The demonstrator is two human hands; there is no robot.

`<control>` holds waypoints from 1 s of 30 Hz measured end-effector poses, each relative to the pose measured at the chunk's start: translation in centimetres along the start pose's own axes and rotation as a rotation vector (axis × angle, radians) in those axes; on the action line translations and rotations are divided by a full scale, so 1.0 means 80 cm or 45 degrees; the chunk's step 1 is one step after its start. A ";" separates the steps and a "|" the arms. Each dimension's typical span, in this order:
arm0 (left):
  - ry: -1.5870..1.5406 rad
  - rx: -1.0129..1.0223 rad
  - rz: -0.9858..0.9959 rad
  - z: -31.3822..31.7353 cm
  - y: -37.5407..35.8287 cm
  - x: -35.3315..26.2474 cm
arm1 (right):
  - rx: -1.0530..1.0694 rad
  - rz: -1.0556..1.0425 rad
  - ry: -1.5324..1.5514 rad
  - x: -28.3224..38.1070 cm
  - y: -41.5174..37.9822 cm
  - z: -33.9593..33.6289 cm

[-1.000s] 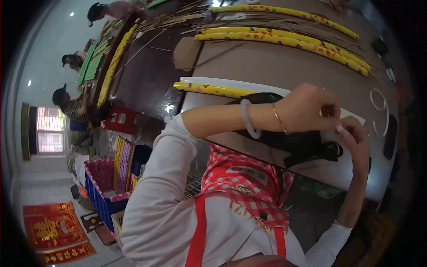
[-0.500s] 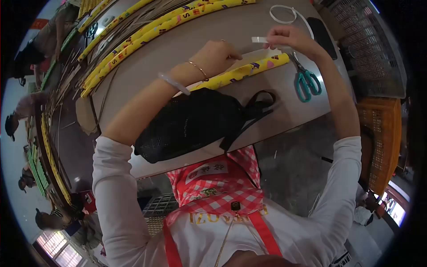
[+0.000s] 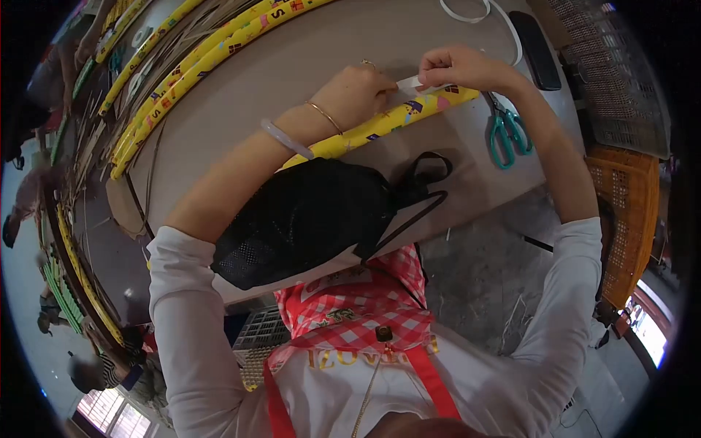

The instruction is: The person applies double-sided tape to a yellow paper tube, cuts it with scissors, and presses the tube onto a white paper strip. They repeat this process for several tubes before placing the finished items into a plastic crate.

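Note:
My right hand (image 3: pixel 458 67) is closed in a pinch on a short white strip (image 3: pixel 409 84) above the right part of a yellow printed roll (image 3: pixel 412 111). My left hand (image 3: pixel 355 91) has its fingers curled together at the roll's far edge. The strip's left end reaches its fingertips; whether they grip the strip or the roll's edge is hidden. Teal-handled scissors (image 3: pixel 502 139) lie beside the roll's right end. A black bag (image 3: pixel 307 219) with a strap sits on the near side of the roll, below my left forearm, and hides part of it.
Long yellow printed rolls (image 3: pixel 219 62) and thin brown strips lie at the table's left. A looped white band (image 3: pixel 504 22) and a dark flat phone-like object (image 3: pixel 537 51) are at the far right. An orange crate (image 3: pixel 621 219) stands beyond the table's right edge. Several people are at the left.
My right hand has moved left and slightly nearer, bringing the white strip to my left fingertips. My left hand keeps nearly the same pose. The view has shifted a little.

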State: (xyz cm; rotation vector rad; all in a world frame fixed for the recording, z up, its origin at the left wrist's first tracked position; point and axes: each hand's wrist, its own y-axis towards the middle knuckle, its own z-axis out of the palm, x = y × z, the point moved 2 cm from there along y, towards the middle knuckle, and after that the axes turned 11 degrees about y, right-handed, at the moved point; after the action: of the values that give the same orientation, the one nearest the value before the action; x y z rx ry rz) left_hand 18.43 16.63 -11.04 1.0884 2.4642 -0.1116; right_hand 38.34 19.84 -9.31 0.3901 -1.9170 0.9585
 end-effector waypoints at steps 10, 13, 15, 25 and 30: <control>0.208 0.069 0.131 0.007 -0.004 -0.005 | 0.016 0.009 0.011 -0.007 0.007 0.000; 0.161 0.052 0.166 0.008 -0.003 -0.001 | 0.027 0.080 0.055 -0.005 0.005 0.002; 0.129 -0.014 0.216 0.004 -0.005 0.000 | -0.021 0.058 0.124 -0.014 0.008 0.000; 0.120 -0.141 0.187 0.004 -0.007 0.006 | 0.025 0.038 0.129 -0.008 0.012 0.005; 0.157 -0.025 0.107 0.011 -0.005 0.006 | -0.071 0.219 -0.045 0.004 0.009 0.009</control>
State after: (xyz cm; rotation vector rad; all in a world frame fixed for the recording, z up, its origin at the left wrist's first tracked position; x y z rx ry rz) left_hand 18.19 16.48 -12.11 1.2225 2.5169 0.0062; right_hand 37.27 19.82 -9.55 0.2128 -2.0297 1.0126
